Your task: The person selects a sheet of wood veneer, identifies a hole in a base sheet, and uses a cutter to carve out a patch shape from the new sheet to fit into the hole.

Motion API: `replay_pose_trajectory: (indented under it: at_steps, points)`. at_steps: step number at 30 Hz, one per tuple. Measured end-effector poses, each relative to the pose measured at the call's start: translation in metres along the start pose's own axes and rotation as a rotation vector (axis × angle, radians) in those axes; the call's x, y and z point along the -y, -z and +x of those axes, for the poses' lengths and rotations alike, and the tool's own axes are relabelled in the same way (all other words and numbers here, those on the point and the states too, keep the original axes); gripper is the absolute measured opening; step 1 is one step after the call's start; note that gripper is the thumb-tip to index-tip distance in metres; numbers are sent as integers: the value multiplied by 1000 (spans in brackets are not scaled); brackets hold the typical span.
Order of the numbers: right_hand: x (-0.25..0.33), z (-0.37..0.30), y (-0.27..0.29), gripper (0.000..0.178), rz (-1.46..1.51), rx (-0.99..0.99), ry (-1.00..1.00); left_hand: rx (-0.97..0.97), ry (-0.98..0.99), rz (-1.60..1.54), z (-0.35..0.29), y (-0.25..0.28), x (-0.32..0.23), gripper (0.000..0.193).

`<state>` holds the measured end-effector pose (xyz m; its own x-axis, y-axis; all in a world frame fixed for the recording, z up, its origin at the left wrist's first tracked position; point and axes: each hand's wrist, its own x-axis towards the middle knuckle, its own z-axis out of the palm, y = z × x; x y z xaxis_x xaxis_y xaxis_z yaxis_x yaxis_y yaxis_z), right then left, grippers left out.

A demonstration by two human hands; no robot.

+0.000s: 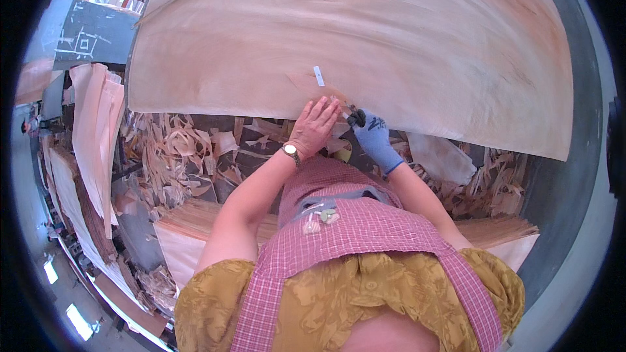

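A wide, thin sheet of pinkish wood veneer (352, 32) spreads in front of me, its near edge close to my body. My left hand (317, 120) is bare and lies flat on that edge, fingers stretched forward. Right beside it, my right hand (373, 137) wears a blue glove with dark fingertips. Its fingers are closed round a small dark tool (353, 109) at the sheet's edge; its exact kind is too small to make out. Just beyond my left fingertips, a short white strip (319, 76) lies on the veneer.
Torn veneer scraps (179, 150) lie heaped below the sheet on both sides. Stacked veneer (186, 221) stands close to my body. Long veneer pieces (98, 130) hang at the left, near a grey-blue panel (94, 32) with white marks. A grey surface (554, 202) runs along the right.
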<state>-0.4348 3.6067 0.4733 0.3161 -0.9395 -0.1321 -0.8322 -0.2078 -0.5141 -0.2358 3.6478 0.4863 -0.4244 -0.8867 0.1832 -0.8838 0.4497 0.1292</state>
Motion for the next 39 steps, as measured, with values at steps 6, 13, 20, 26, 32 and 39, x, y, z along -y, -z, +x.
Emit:
replay_pose_trajectory:
  at_steps: [6, 13, 20, 26, 32, 39]
  points:
    - [4, -16, 81, 21, 1039, 383, -204, 274, 88, -278, 49, 32, 17, 43]
    - [106, -12, 136, 43, 861, 119, 205, -179, 445, -136, 227, 16, 18, 60]
    - [-18, 31, 152, 32, 228, -279, -257, -130, 382, -55, 239, -49, 82, 75]
    - [-135, 25, 135, 59, -454, -81, -294, 36, 382, -20, 239, -39, 83, 75]
    - [-125, -4, 129, 64, -376, -54, -332, 38, 379, 13, 224, -30, 66, 77]
    - [-158, -72, 141, 61, -234, -136, -199, 149, 405, 12, 169, -16, 16, 78]
